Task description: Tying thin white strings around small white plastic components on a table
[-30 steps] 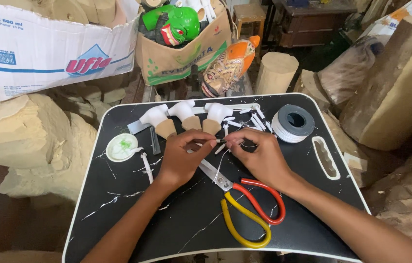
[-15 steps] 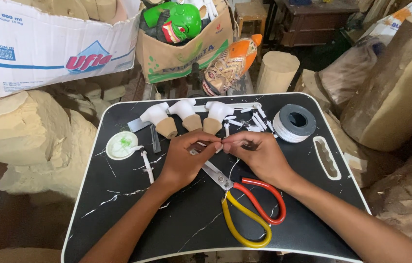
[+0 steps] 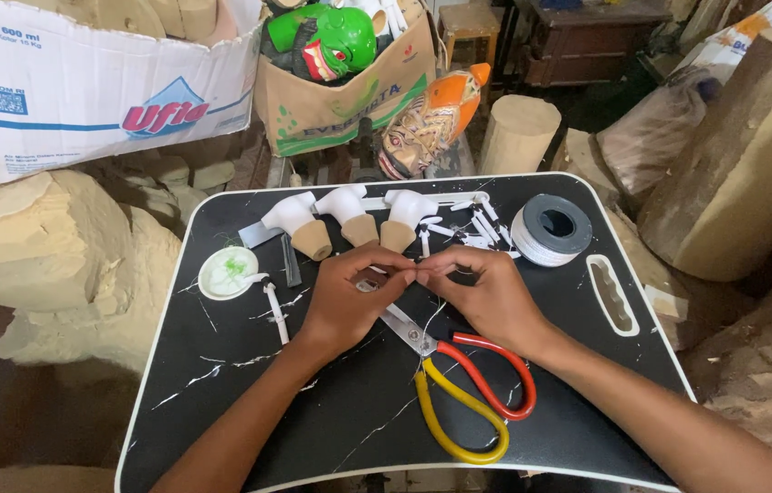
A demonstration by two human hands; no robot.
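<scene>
Left hand (image 3: pixel 342 301) and right hand (image 3: pixel 484 297) meeting at the middle of the frame, fingertips pinched together on a thin white string (image 3: pixel 430 321), too fine to see clearly. Just below the hands, scissors (image 3: pixel 459 374) with one red and one yellow handle, lying flat on the black marbled surface (image 3: pixel 249 402). Above the hands, three white-capped wooden pieces (image 3: pixel 349 217) in a row, with small white sticks (image 3: pixel 477 224) beside them. At upper right of the surface, a roll of white cord (image 3: pixel 550 228). At the left, a small round white lid (image 3: pixel 227 272). Beyond, in the upper left of the frame, a cardboard box (image 3: pixel 84 82).
</scene>
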